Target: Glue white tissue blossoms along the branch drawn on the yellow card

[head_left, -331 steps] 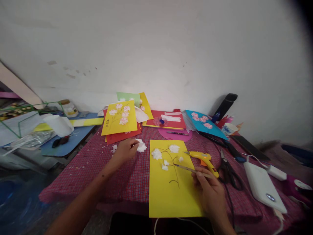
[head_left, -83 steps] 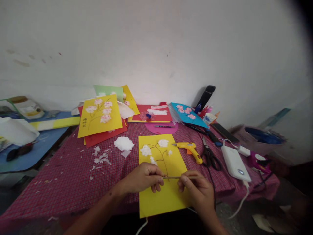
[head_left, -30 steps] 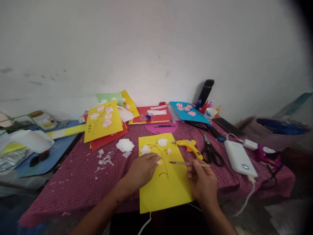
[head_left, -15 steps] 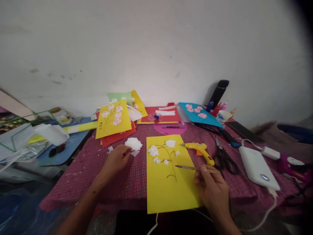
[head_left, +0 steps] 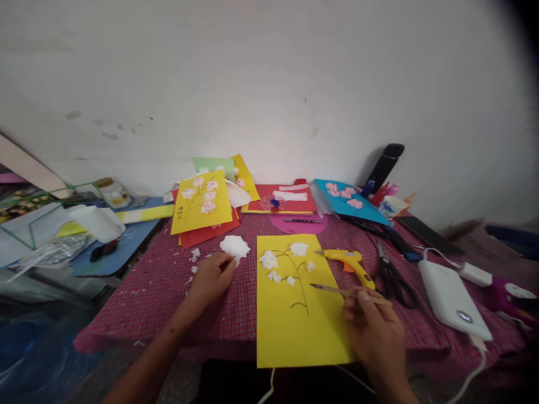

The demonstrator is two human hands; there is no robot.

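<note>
My right hand [head_left: 374, 325] grips a paintbrush [head_left: 337, 289], its dark tip pointing left over a yellow sheet [head_left: 286, 336]. Brown painted branches and crumpled white paper blossoms [head_left: 268, 259] are on that sheet. At the left, my left hand [head_left: 214, 275] has its fingers pinched at a small white paper piece [head_left: 237, 261], partly hidden by the fingertips, just below a stack of white paper [head_left: 234, 247]. Right of the sheet lies a yellow hot glue gun [head_left: 347, 259], its nozzle reaching the sheet's edge, with black-handled scissors [head_left: 393, 280] beside it.
Finished flower cards, yellow [head_left: 202, 202] and blue [head_left: 353, 205], lie at the back. A white power bank [head_left: 455, 300] with a cable sits at the right, behind it a paper cup [head_left: 392, 206]. A white roll [head_left: 99, 223] rests on the blue board [head_left: 138, 241] at left.
The view has shifted slightly, moving everything right in the picture. My left hand has moved a little toward the white paper piece, covering part of it. My right hand still holds the paintbrush.
</note>
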